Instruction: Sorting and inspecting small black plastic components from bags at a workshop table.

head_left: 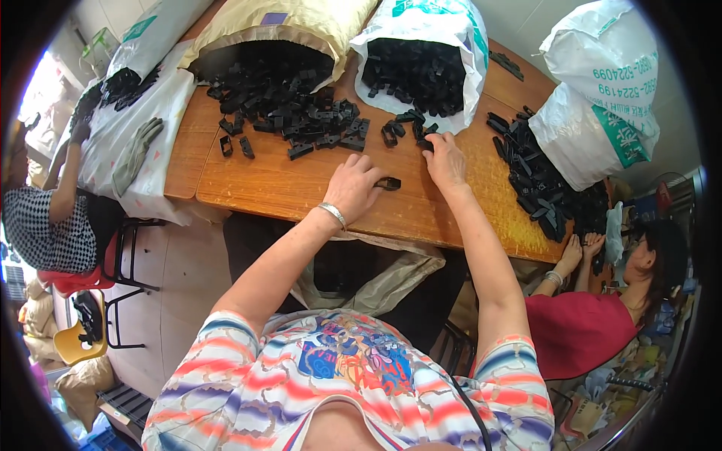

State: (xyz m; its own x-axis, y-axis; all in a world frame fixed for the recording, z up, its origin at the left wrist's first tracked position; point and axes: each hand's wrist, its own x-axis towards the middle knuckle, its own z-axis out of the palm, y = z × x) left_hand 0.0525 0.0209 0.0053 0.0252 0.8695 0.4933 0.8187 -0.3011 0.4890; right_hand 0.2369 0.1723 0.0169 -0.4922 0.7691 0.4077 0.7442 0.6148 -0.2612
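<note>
Above the near part of the wooden table, my left hand is closed on a small black plastic part that sticks out past the fingertips. My right hand reaches farther out, its thumb and fingers pinching a black plastic piece beside a few loose ones in front of the white sack. That sack lies on its side, its mouth full of small black parts. Left of it, a pile of black rectangular plastic parts spills from a tan sack.
An open bag hangs below the table edge at my lap. Long black pieces lie heaped at the right under another white sack. Co-workers sit at either side, one in red, one in checks. A glove lies at the left.
</note>
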